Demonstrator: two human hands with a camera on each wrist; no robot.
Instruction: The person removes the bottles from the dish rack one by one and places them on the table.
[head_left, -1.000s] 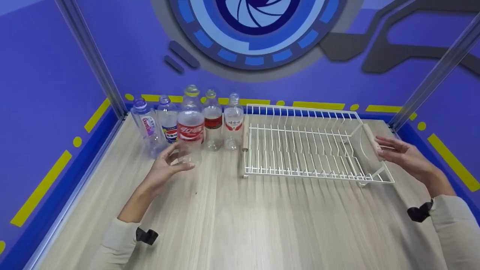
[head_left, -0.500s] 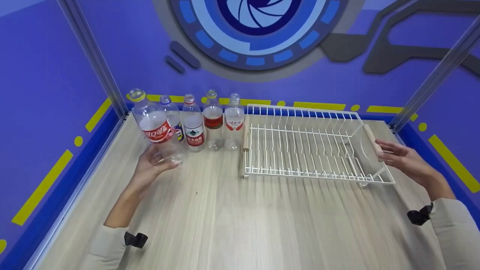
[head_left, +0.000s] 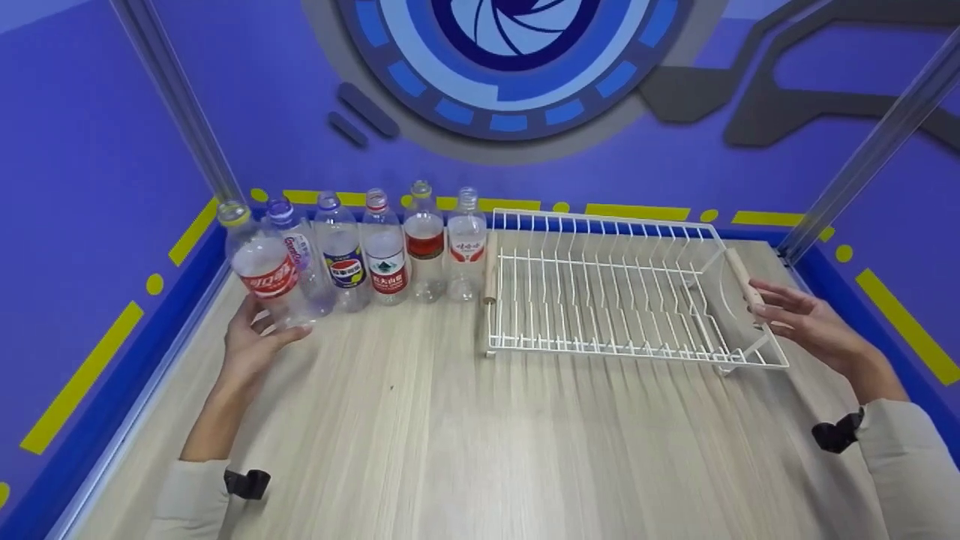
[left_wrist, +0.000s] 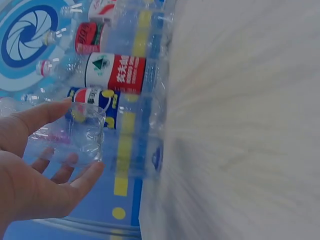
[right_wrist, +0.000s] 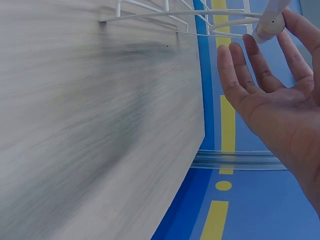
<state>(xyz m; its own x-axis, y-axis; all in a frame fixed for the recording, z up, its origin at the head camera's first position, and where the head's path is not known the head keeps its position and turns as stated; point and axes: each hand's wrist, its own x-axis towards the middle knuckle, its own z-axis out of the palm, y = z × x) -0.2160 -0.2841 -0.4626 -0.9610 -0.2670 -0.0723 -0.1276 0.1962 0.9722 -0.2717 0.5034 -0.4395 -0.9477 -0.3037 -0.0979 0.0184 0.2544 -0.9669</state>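
Observation:
In the head view my left hand (head_left: pixel 251 341) grips a clear Coca-Cola bottle (head_left: pixel 271 279) near its base. It has a red label and a yellow neck ring, and leans left. The left wrist view shows the bottle's base (left_wrist: pixel 92 135) between thumb and fingers, off the tabletop. Right beside it stands a purple-ringed bottle (head_left: pixel 300 255), partly covered. At the far right of the head view, my right hand (head_left: pixel 814 322) touches the wooden handle (head_left: pixel 742 277) of a white wire dish rack (head_left: pixel 607 349) with loosely extended fingertips; its palm is apart from the handle.
Several empty bottles stand in a row to the right: a Pepsi-label bottle (head_left: pixel 345 270), one with a red-and-white label (head_left: pixel 388 274), one with a dark red label (head_left: pixel 425 244) and one with a white label (head_left: pixel 466 247) beside the rack. Blue walls (head_left: pixel 75 150) enclose the wooden table (head_left: pixel 480 450).
My left hand has carried the Coca-Cola bottle leftward, from in front of the middle bottles to the row's left end. It leans left now. My right hand has stayed at the rack handle.

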